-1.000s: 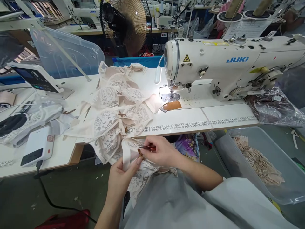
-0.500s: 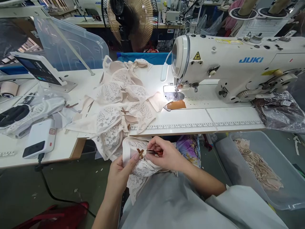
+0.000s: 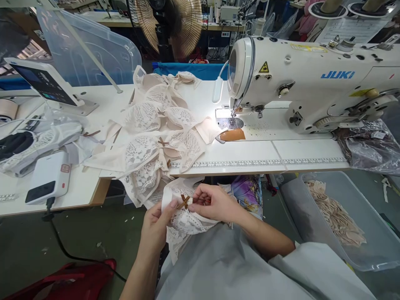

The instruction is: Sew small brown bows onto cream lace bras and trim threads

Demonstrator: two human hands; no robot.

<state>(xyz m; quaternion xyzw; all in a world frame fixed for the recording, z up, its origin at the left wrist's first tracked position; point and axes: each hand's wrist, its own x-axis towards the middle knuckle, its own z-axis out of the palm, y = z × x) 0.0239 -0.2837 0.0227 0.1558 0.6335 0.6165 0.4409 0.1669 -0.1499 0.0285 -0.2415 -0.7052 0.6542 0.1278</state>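
Note:
In front of my lap lies a cream lace bra [image 3: 190,221] with a small brown ribbon bow [image 3: 185,201]. My left hand [image 3: 158,223] is closed on the bra's edge, its thumb pressing beside the bow. From the right, my right hand [image 3: 215,203] comes in closed, thumb and index finger pinched together right at the bow. Thread snips [image 3: 206,201] are mostly hidden among its curled fingers; only a small dark reddish part shows. Further lace bras [image 3: 142,152] with brown bows are heaped on the sewing table and hang over its front edge.
A JUKI sewing machine [image 3: 300,83] stands at the right, its needle area lit. On the left are a tablet-like panel [image 3: 43,83] and a white power bank [image 3: 50,177] with a cable. A clear bin [image 3: 371,246] holds beige pieces. Behind stands a fan [image 3: 175,29].
The snips' blades, which pointed at the bow, are now tucked out of sight in my right hand. Its fingertips pinch at the bow instead. My left hand stays on the bra.

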